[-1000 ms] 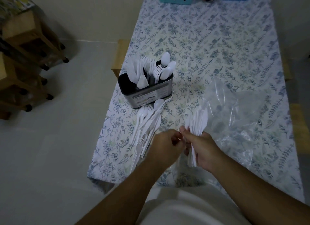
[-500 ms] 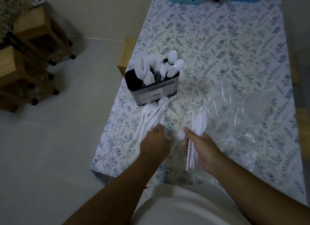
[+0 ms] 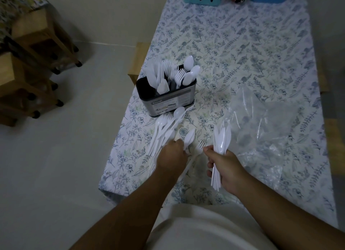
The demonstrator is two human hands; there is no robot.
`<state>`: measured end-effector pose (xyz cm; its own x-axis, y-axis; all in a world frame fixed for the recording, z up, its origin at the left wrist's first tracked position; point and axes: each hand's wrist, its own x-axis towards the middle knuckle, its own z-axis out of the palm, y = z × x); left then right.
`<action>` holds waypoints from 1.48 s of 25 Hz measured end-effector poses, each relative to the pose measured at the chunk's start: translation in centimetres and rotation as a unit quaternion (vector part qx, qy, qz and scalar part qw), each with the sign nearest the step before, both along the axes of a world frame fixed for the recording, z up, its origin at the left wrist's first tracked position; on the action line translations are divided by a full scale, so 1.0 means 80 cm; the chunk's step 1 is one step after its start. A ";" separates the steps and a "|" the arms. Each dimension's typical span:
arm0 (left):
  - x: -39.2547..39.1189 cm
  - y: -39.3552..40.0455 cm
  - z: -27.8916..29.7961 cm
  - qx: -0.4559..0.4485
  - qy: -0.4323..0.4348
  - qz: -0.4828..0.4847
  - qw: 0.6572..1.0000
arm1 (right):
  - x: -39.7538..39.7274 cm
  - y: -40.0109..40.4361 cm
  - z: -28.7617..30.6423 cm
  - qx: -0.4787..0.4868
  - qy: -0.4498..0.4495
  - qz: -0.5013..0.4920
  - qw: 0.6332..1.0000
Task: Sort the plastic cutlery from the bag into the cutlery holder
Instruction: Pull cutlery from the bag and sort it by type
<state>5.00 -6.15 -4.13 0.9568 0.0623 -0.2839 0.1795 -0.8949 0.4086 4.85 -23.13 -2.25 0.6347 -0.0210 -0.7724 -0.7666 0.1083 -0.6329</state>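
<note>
So the right hand has its fingers wrapped around a bundle of knives, gripped mid-handle with the blades fanning out the top and the handle ends sticking out below the fist. The left hand is down on the loose pile of cutlery near the table's left edge, fingers curled over the handles. Can't honestly tell if it's pinching one piece or just resting on them. A stray spoon and a fork lie on the tablecloth between the two hands.

The cutlery holder sits right at the left edge, just beyond the pile, already packed with knives, forks and spoons standing upright in separate compartments. The plastic bag lies crumpled toward the right side and looks pretty much emptied.

Handling-wise, I'd guess this stuff weighs next to nothing and is smooth, so a bundle will want to slide apart or twist if you squeeze loosely. It's stiff-ish but thin, tines and necks could snap if bent. Best bet is grabbing by the handles, all ends lined up, then dropping them handle-first into the matching slot. The holder being so close to the edge makes me nervous; a bump might tip it.
</note>
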 end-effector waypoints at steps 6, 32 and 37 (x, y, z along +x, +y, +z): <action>-0.008 -0.004 0.033 -0.214 0.025 0.148 0.965 | 0.000 0.012 0.008 0.024 -0.018 0.009 1.000; -0.079 0.045 -0.011 -0.091 -0.089 0.077 0.989 | 0.004 0.026 0.008 0.055 -0.003 -0.013 0.998; -0.090 0.074 -0.032 -0.115 -0.096 0.065 0.987 | 0.004 0.031 0.006 0.036 -0.004 -0.012 0.999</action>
<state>-2.20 -0.23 -6.71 0.9823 0.1440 -0.1197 0.1872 -0.7487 0.6359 5.15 -20.65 -1.75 0.6412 0.0197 -0.7671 -0.7580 0.1713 -0.6293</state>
